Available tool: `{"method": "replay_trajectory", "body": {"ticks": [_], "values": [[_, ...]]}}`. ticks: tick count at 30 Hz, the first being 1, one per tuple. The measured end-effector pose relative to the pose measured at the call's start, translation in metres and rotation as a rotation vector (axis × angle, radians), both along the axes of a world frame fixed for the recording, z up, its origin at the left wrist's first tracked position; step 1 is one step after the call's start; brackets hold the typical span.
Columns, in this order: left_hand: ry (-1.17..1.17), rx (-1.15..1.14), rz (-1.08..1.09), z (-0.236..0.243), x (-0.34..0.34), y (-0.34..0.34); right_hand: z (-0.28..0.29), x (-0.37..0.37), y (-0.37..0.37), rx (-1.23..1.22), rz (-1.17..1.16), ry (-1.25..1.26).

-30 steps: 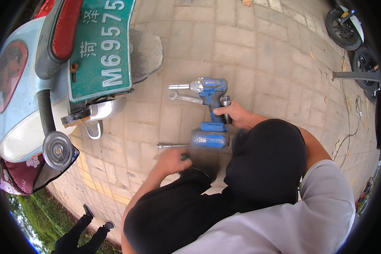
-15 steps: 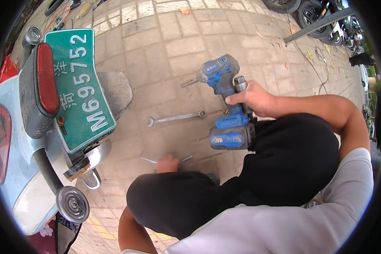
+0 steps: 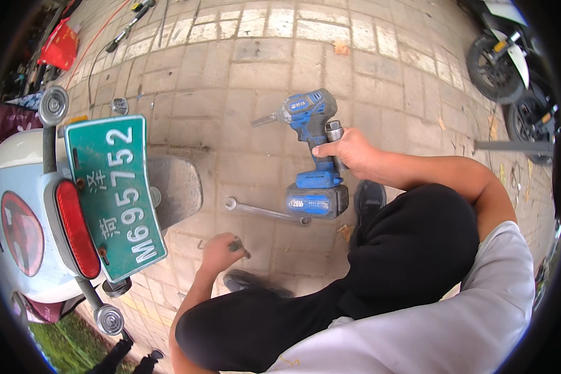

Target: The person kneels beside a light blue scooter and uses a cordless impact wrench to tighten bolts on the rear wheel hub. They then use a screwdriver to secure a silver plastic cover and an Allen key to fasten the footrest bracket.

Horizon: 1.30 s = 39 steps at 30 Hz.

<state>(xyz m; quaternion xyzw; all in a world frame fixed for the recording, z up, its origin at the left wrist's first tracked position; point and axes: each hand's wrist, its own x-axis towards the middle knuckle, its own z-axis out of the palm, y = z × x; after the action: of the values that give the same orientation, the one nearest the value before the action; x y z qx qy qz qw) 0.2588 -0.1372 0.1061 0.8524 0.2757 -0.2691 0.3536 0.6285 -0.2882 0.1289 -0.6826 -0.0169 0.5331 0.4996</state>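
My right hand [image 3: 357, 154] is closed around the grip of a blue cordless impact driver [image 3: 308, 111]. Pinned against that grip is a metal socket [image 3: 334, 129]. The driver's long bit points left, toward the scooter; its battery hangs above the paving. Low on the left, my left hand [image 3: 218, 254] is closed on a thin tool [image 3: 235, 245]. A dark part of it shows at the fingers and a thin bent end beyond the knuckles; the exact kind is unclear. Between my hands a combination wrench [image 3: 262, 211] lies on the paving, one end partly below the battery.
At the left stands a pale blue scooter [image 3: 19, 187] with a green license plate [image 3: 115, 199], a red reflector [image 3: 78, 227] and round lamps. Two-wheelers [image 3: 495, 68] are parked at the far right beside a grey bar [image 3: 514, 146]. My shoes [image 3: 371, 202] rest on the paving.
My left hand has lifted from beside the knee with the thin tool, moving left. In the picture, the driver in my right hand shifted slightly left. The view has turned.
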Motion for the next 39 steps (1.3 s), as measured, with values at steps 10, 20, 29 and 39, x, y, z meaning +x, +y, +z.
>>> {"method": "replay_trajectory", "body": {"ticks": [10, 20, 29, 39], "values": [[-0.772, -0.613, 0.633, 0.021, 0.097, -0.116, -0.082, 0.073, 0.033, 0.163, 0.173, -0.072], [-0.939, -0.836, 1.779, -0.101, 0.159, -0.013, -0.018, 0.086, 0.007, -0.026, 0.131, -0.288], [-1.181, -0.966, 1.872, -0.130, 0.182, 0.054, 0.119, 0.101, 0.030, 0.076, 0.236, -0.418], [0.140, 0.097, 1.364, -0.143, 0.053, -0.136, -0.002, 0.171, 0.232, 0.203, 0.263, -0.397]]}}
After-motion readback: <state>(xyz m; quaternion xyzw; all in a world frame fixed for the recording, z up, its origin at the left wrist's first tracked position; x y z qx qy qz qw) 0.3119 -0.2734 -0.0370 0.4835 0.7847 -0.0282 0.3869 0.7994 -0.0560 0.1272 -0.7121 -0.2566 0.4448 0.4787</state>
